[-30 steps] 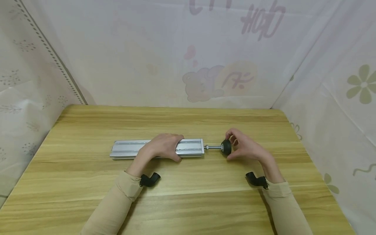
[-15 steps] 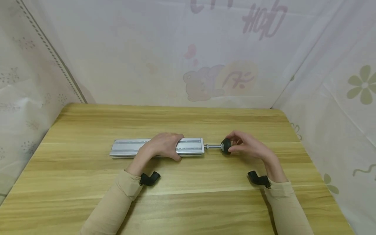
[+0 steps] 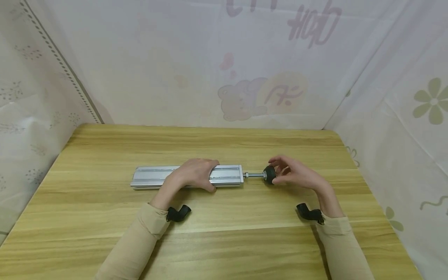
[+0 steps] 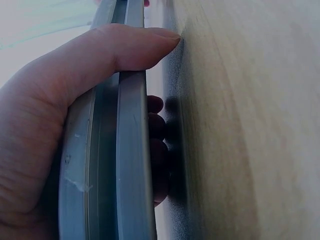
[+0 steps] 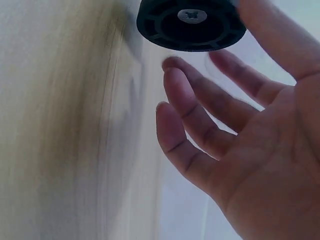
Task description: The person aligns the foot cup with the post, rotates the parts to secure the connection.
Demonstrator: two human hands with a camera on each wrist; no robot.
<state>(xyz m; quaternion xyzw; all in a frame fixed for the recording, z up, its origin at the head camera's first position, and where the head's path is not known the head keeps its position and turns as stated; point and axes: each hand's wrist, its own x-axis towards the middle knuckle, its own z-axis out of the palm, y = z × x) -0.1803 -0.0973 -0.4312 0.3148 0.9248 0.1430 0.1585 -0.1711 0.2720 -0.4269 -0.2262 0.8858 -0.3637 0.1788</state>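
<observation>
A silver slotted aluminium profile (image 3: 225, 173) lies lengthwise across the table. My left hand (image 3: 194, 173) grips it near its right half, thumb over the near side. In the left wrist view, the thumb crosses the slotted face (image 4: 132, 150) and the other fingertips (image 4: 157, 150) show under the far edge. From the profile's right end juts a threaded rod (image 3: 256, 175) with a nut, ending in a black levelling foot (image 3: 269, 175). My right hand (image 3: 301, 177) pinches the foot's rim between thumb and index finger. The right wrist view shows the foot's ribbed underside (image 5: 170, 32) with a cross-head screw; the remaining fingers hang loosely curled below it.
The wood-grain table (image 3: 224, 241) stretches under both arms. A pale printed cloth (image 3: 168, 66) hangs behind it and along both sides. Black curved wrist mounts (image 3: 179, 214) stick out from both beige sleeves.
My right thumb has shifted from the foot's near edge up and over its side, and the right wrist has moved slightly right. The left hand and profile stay put.
</observation>
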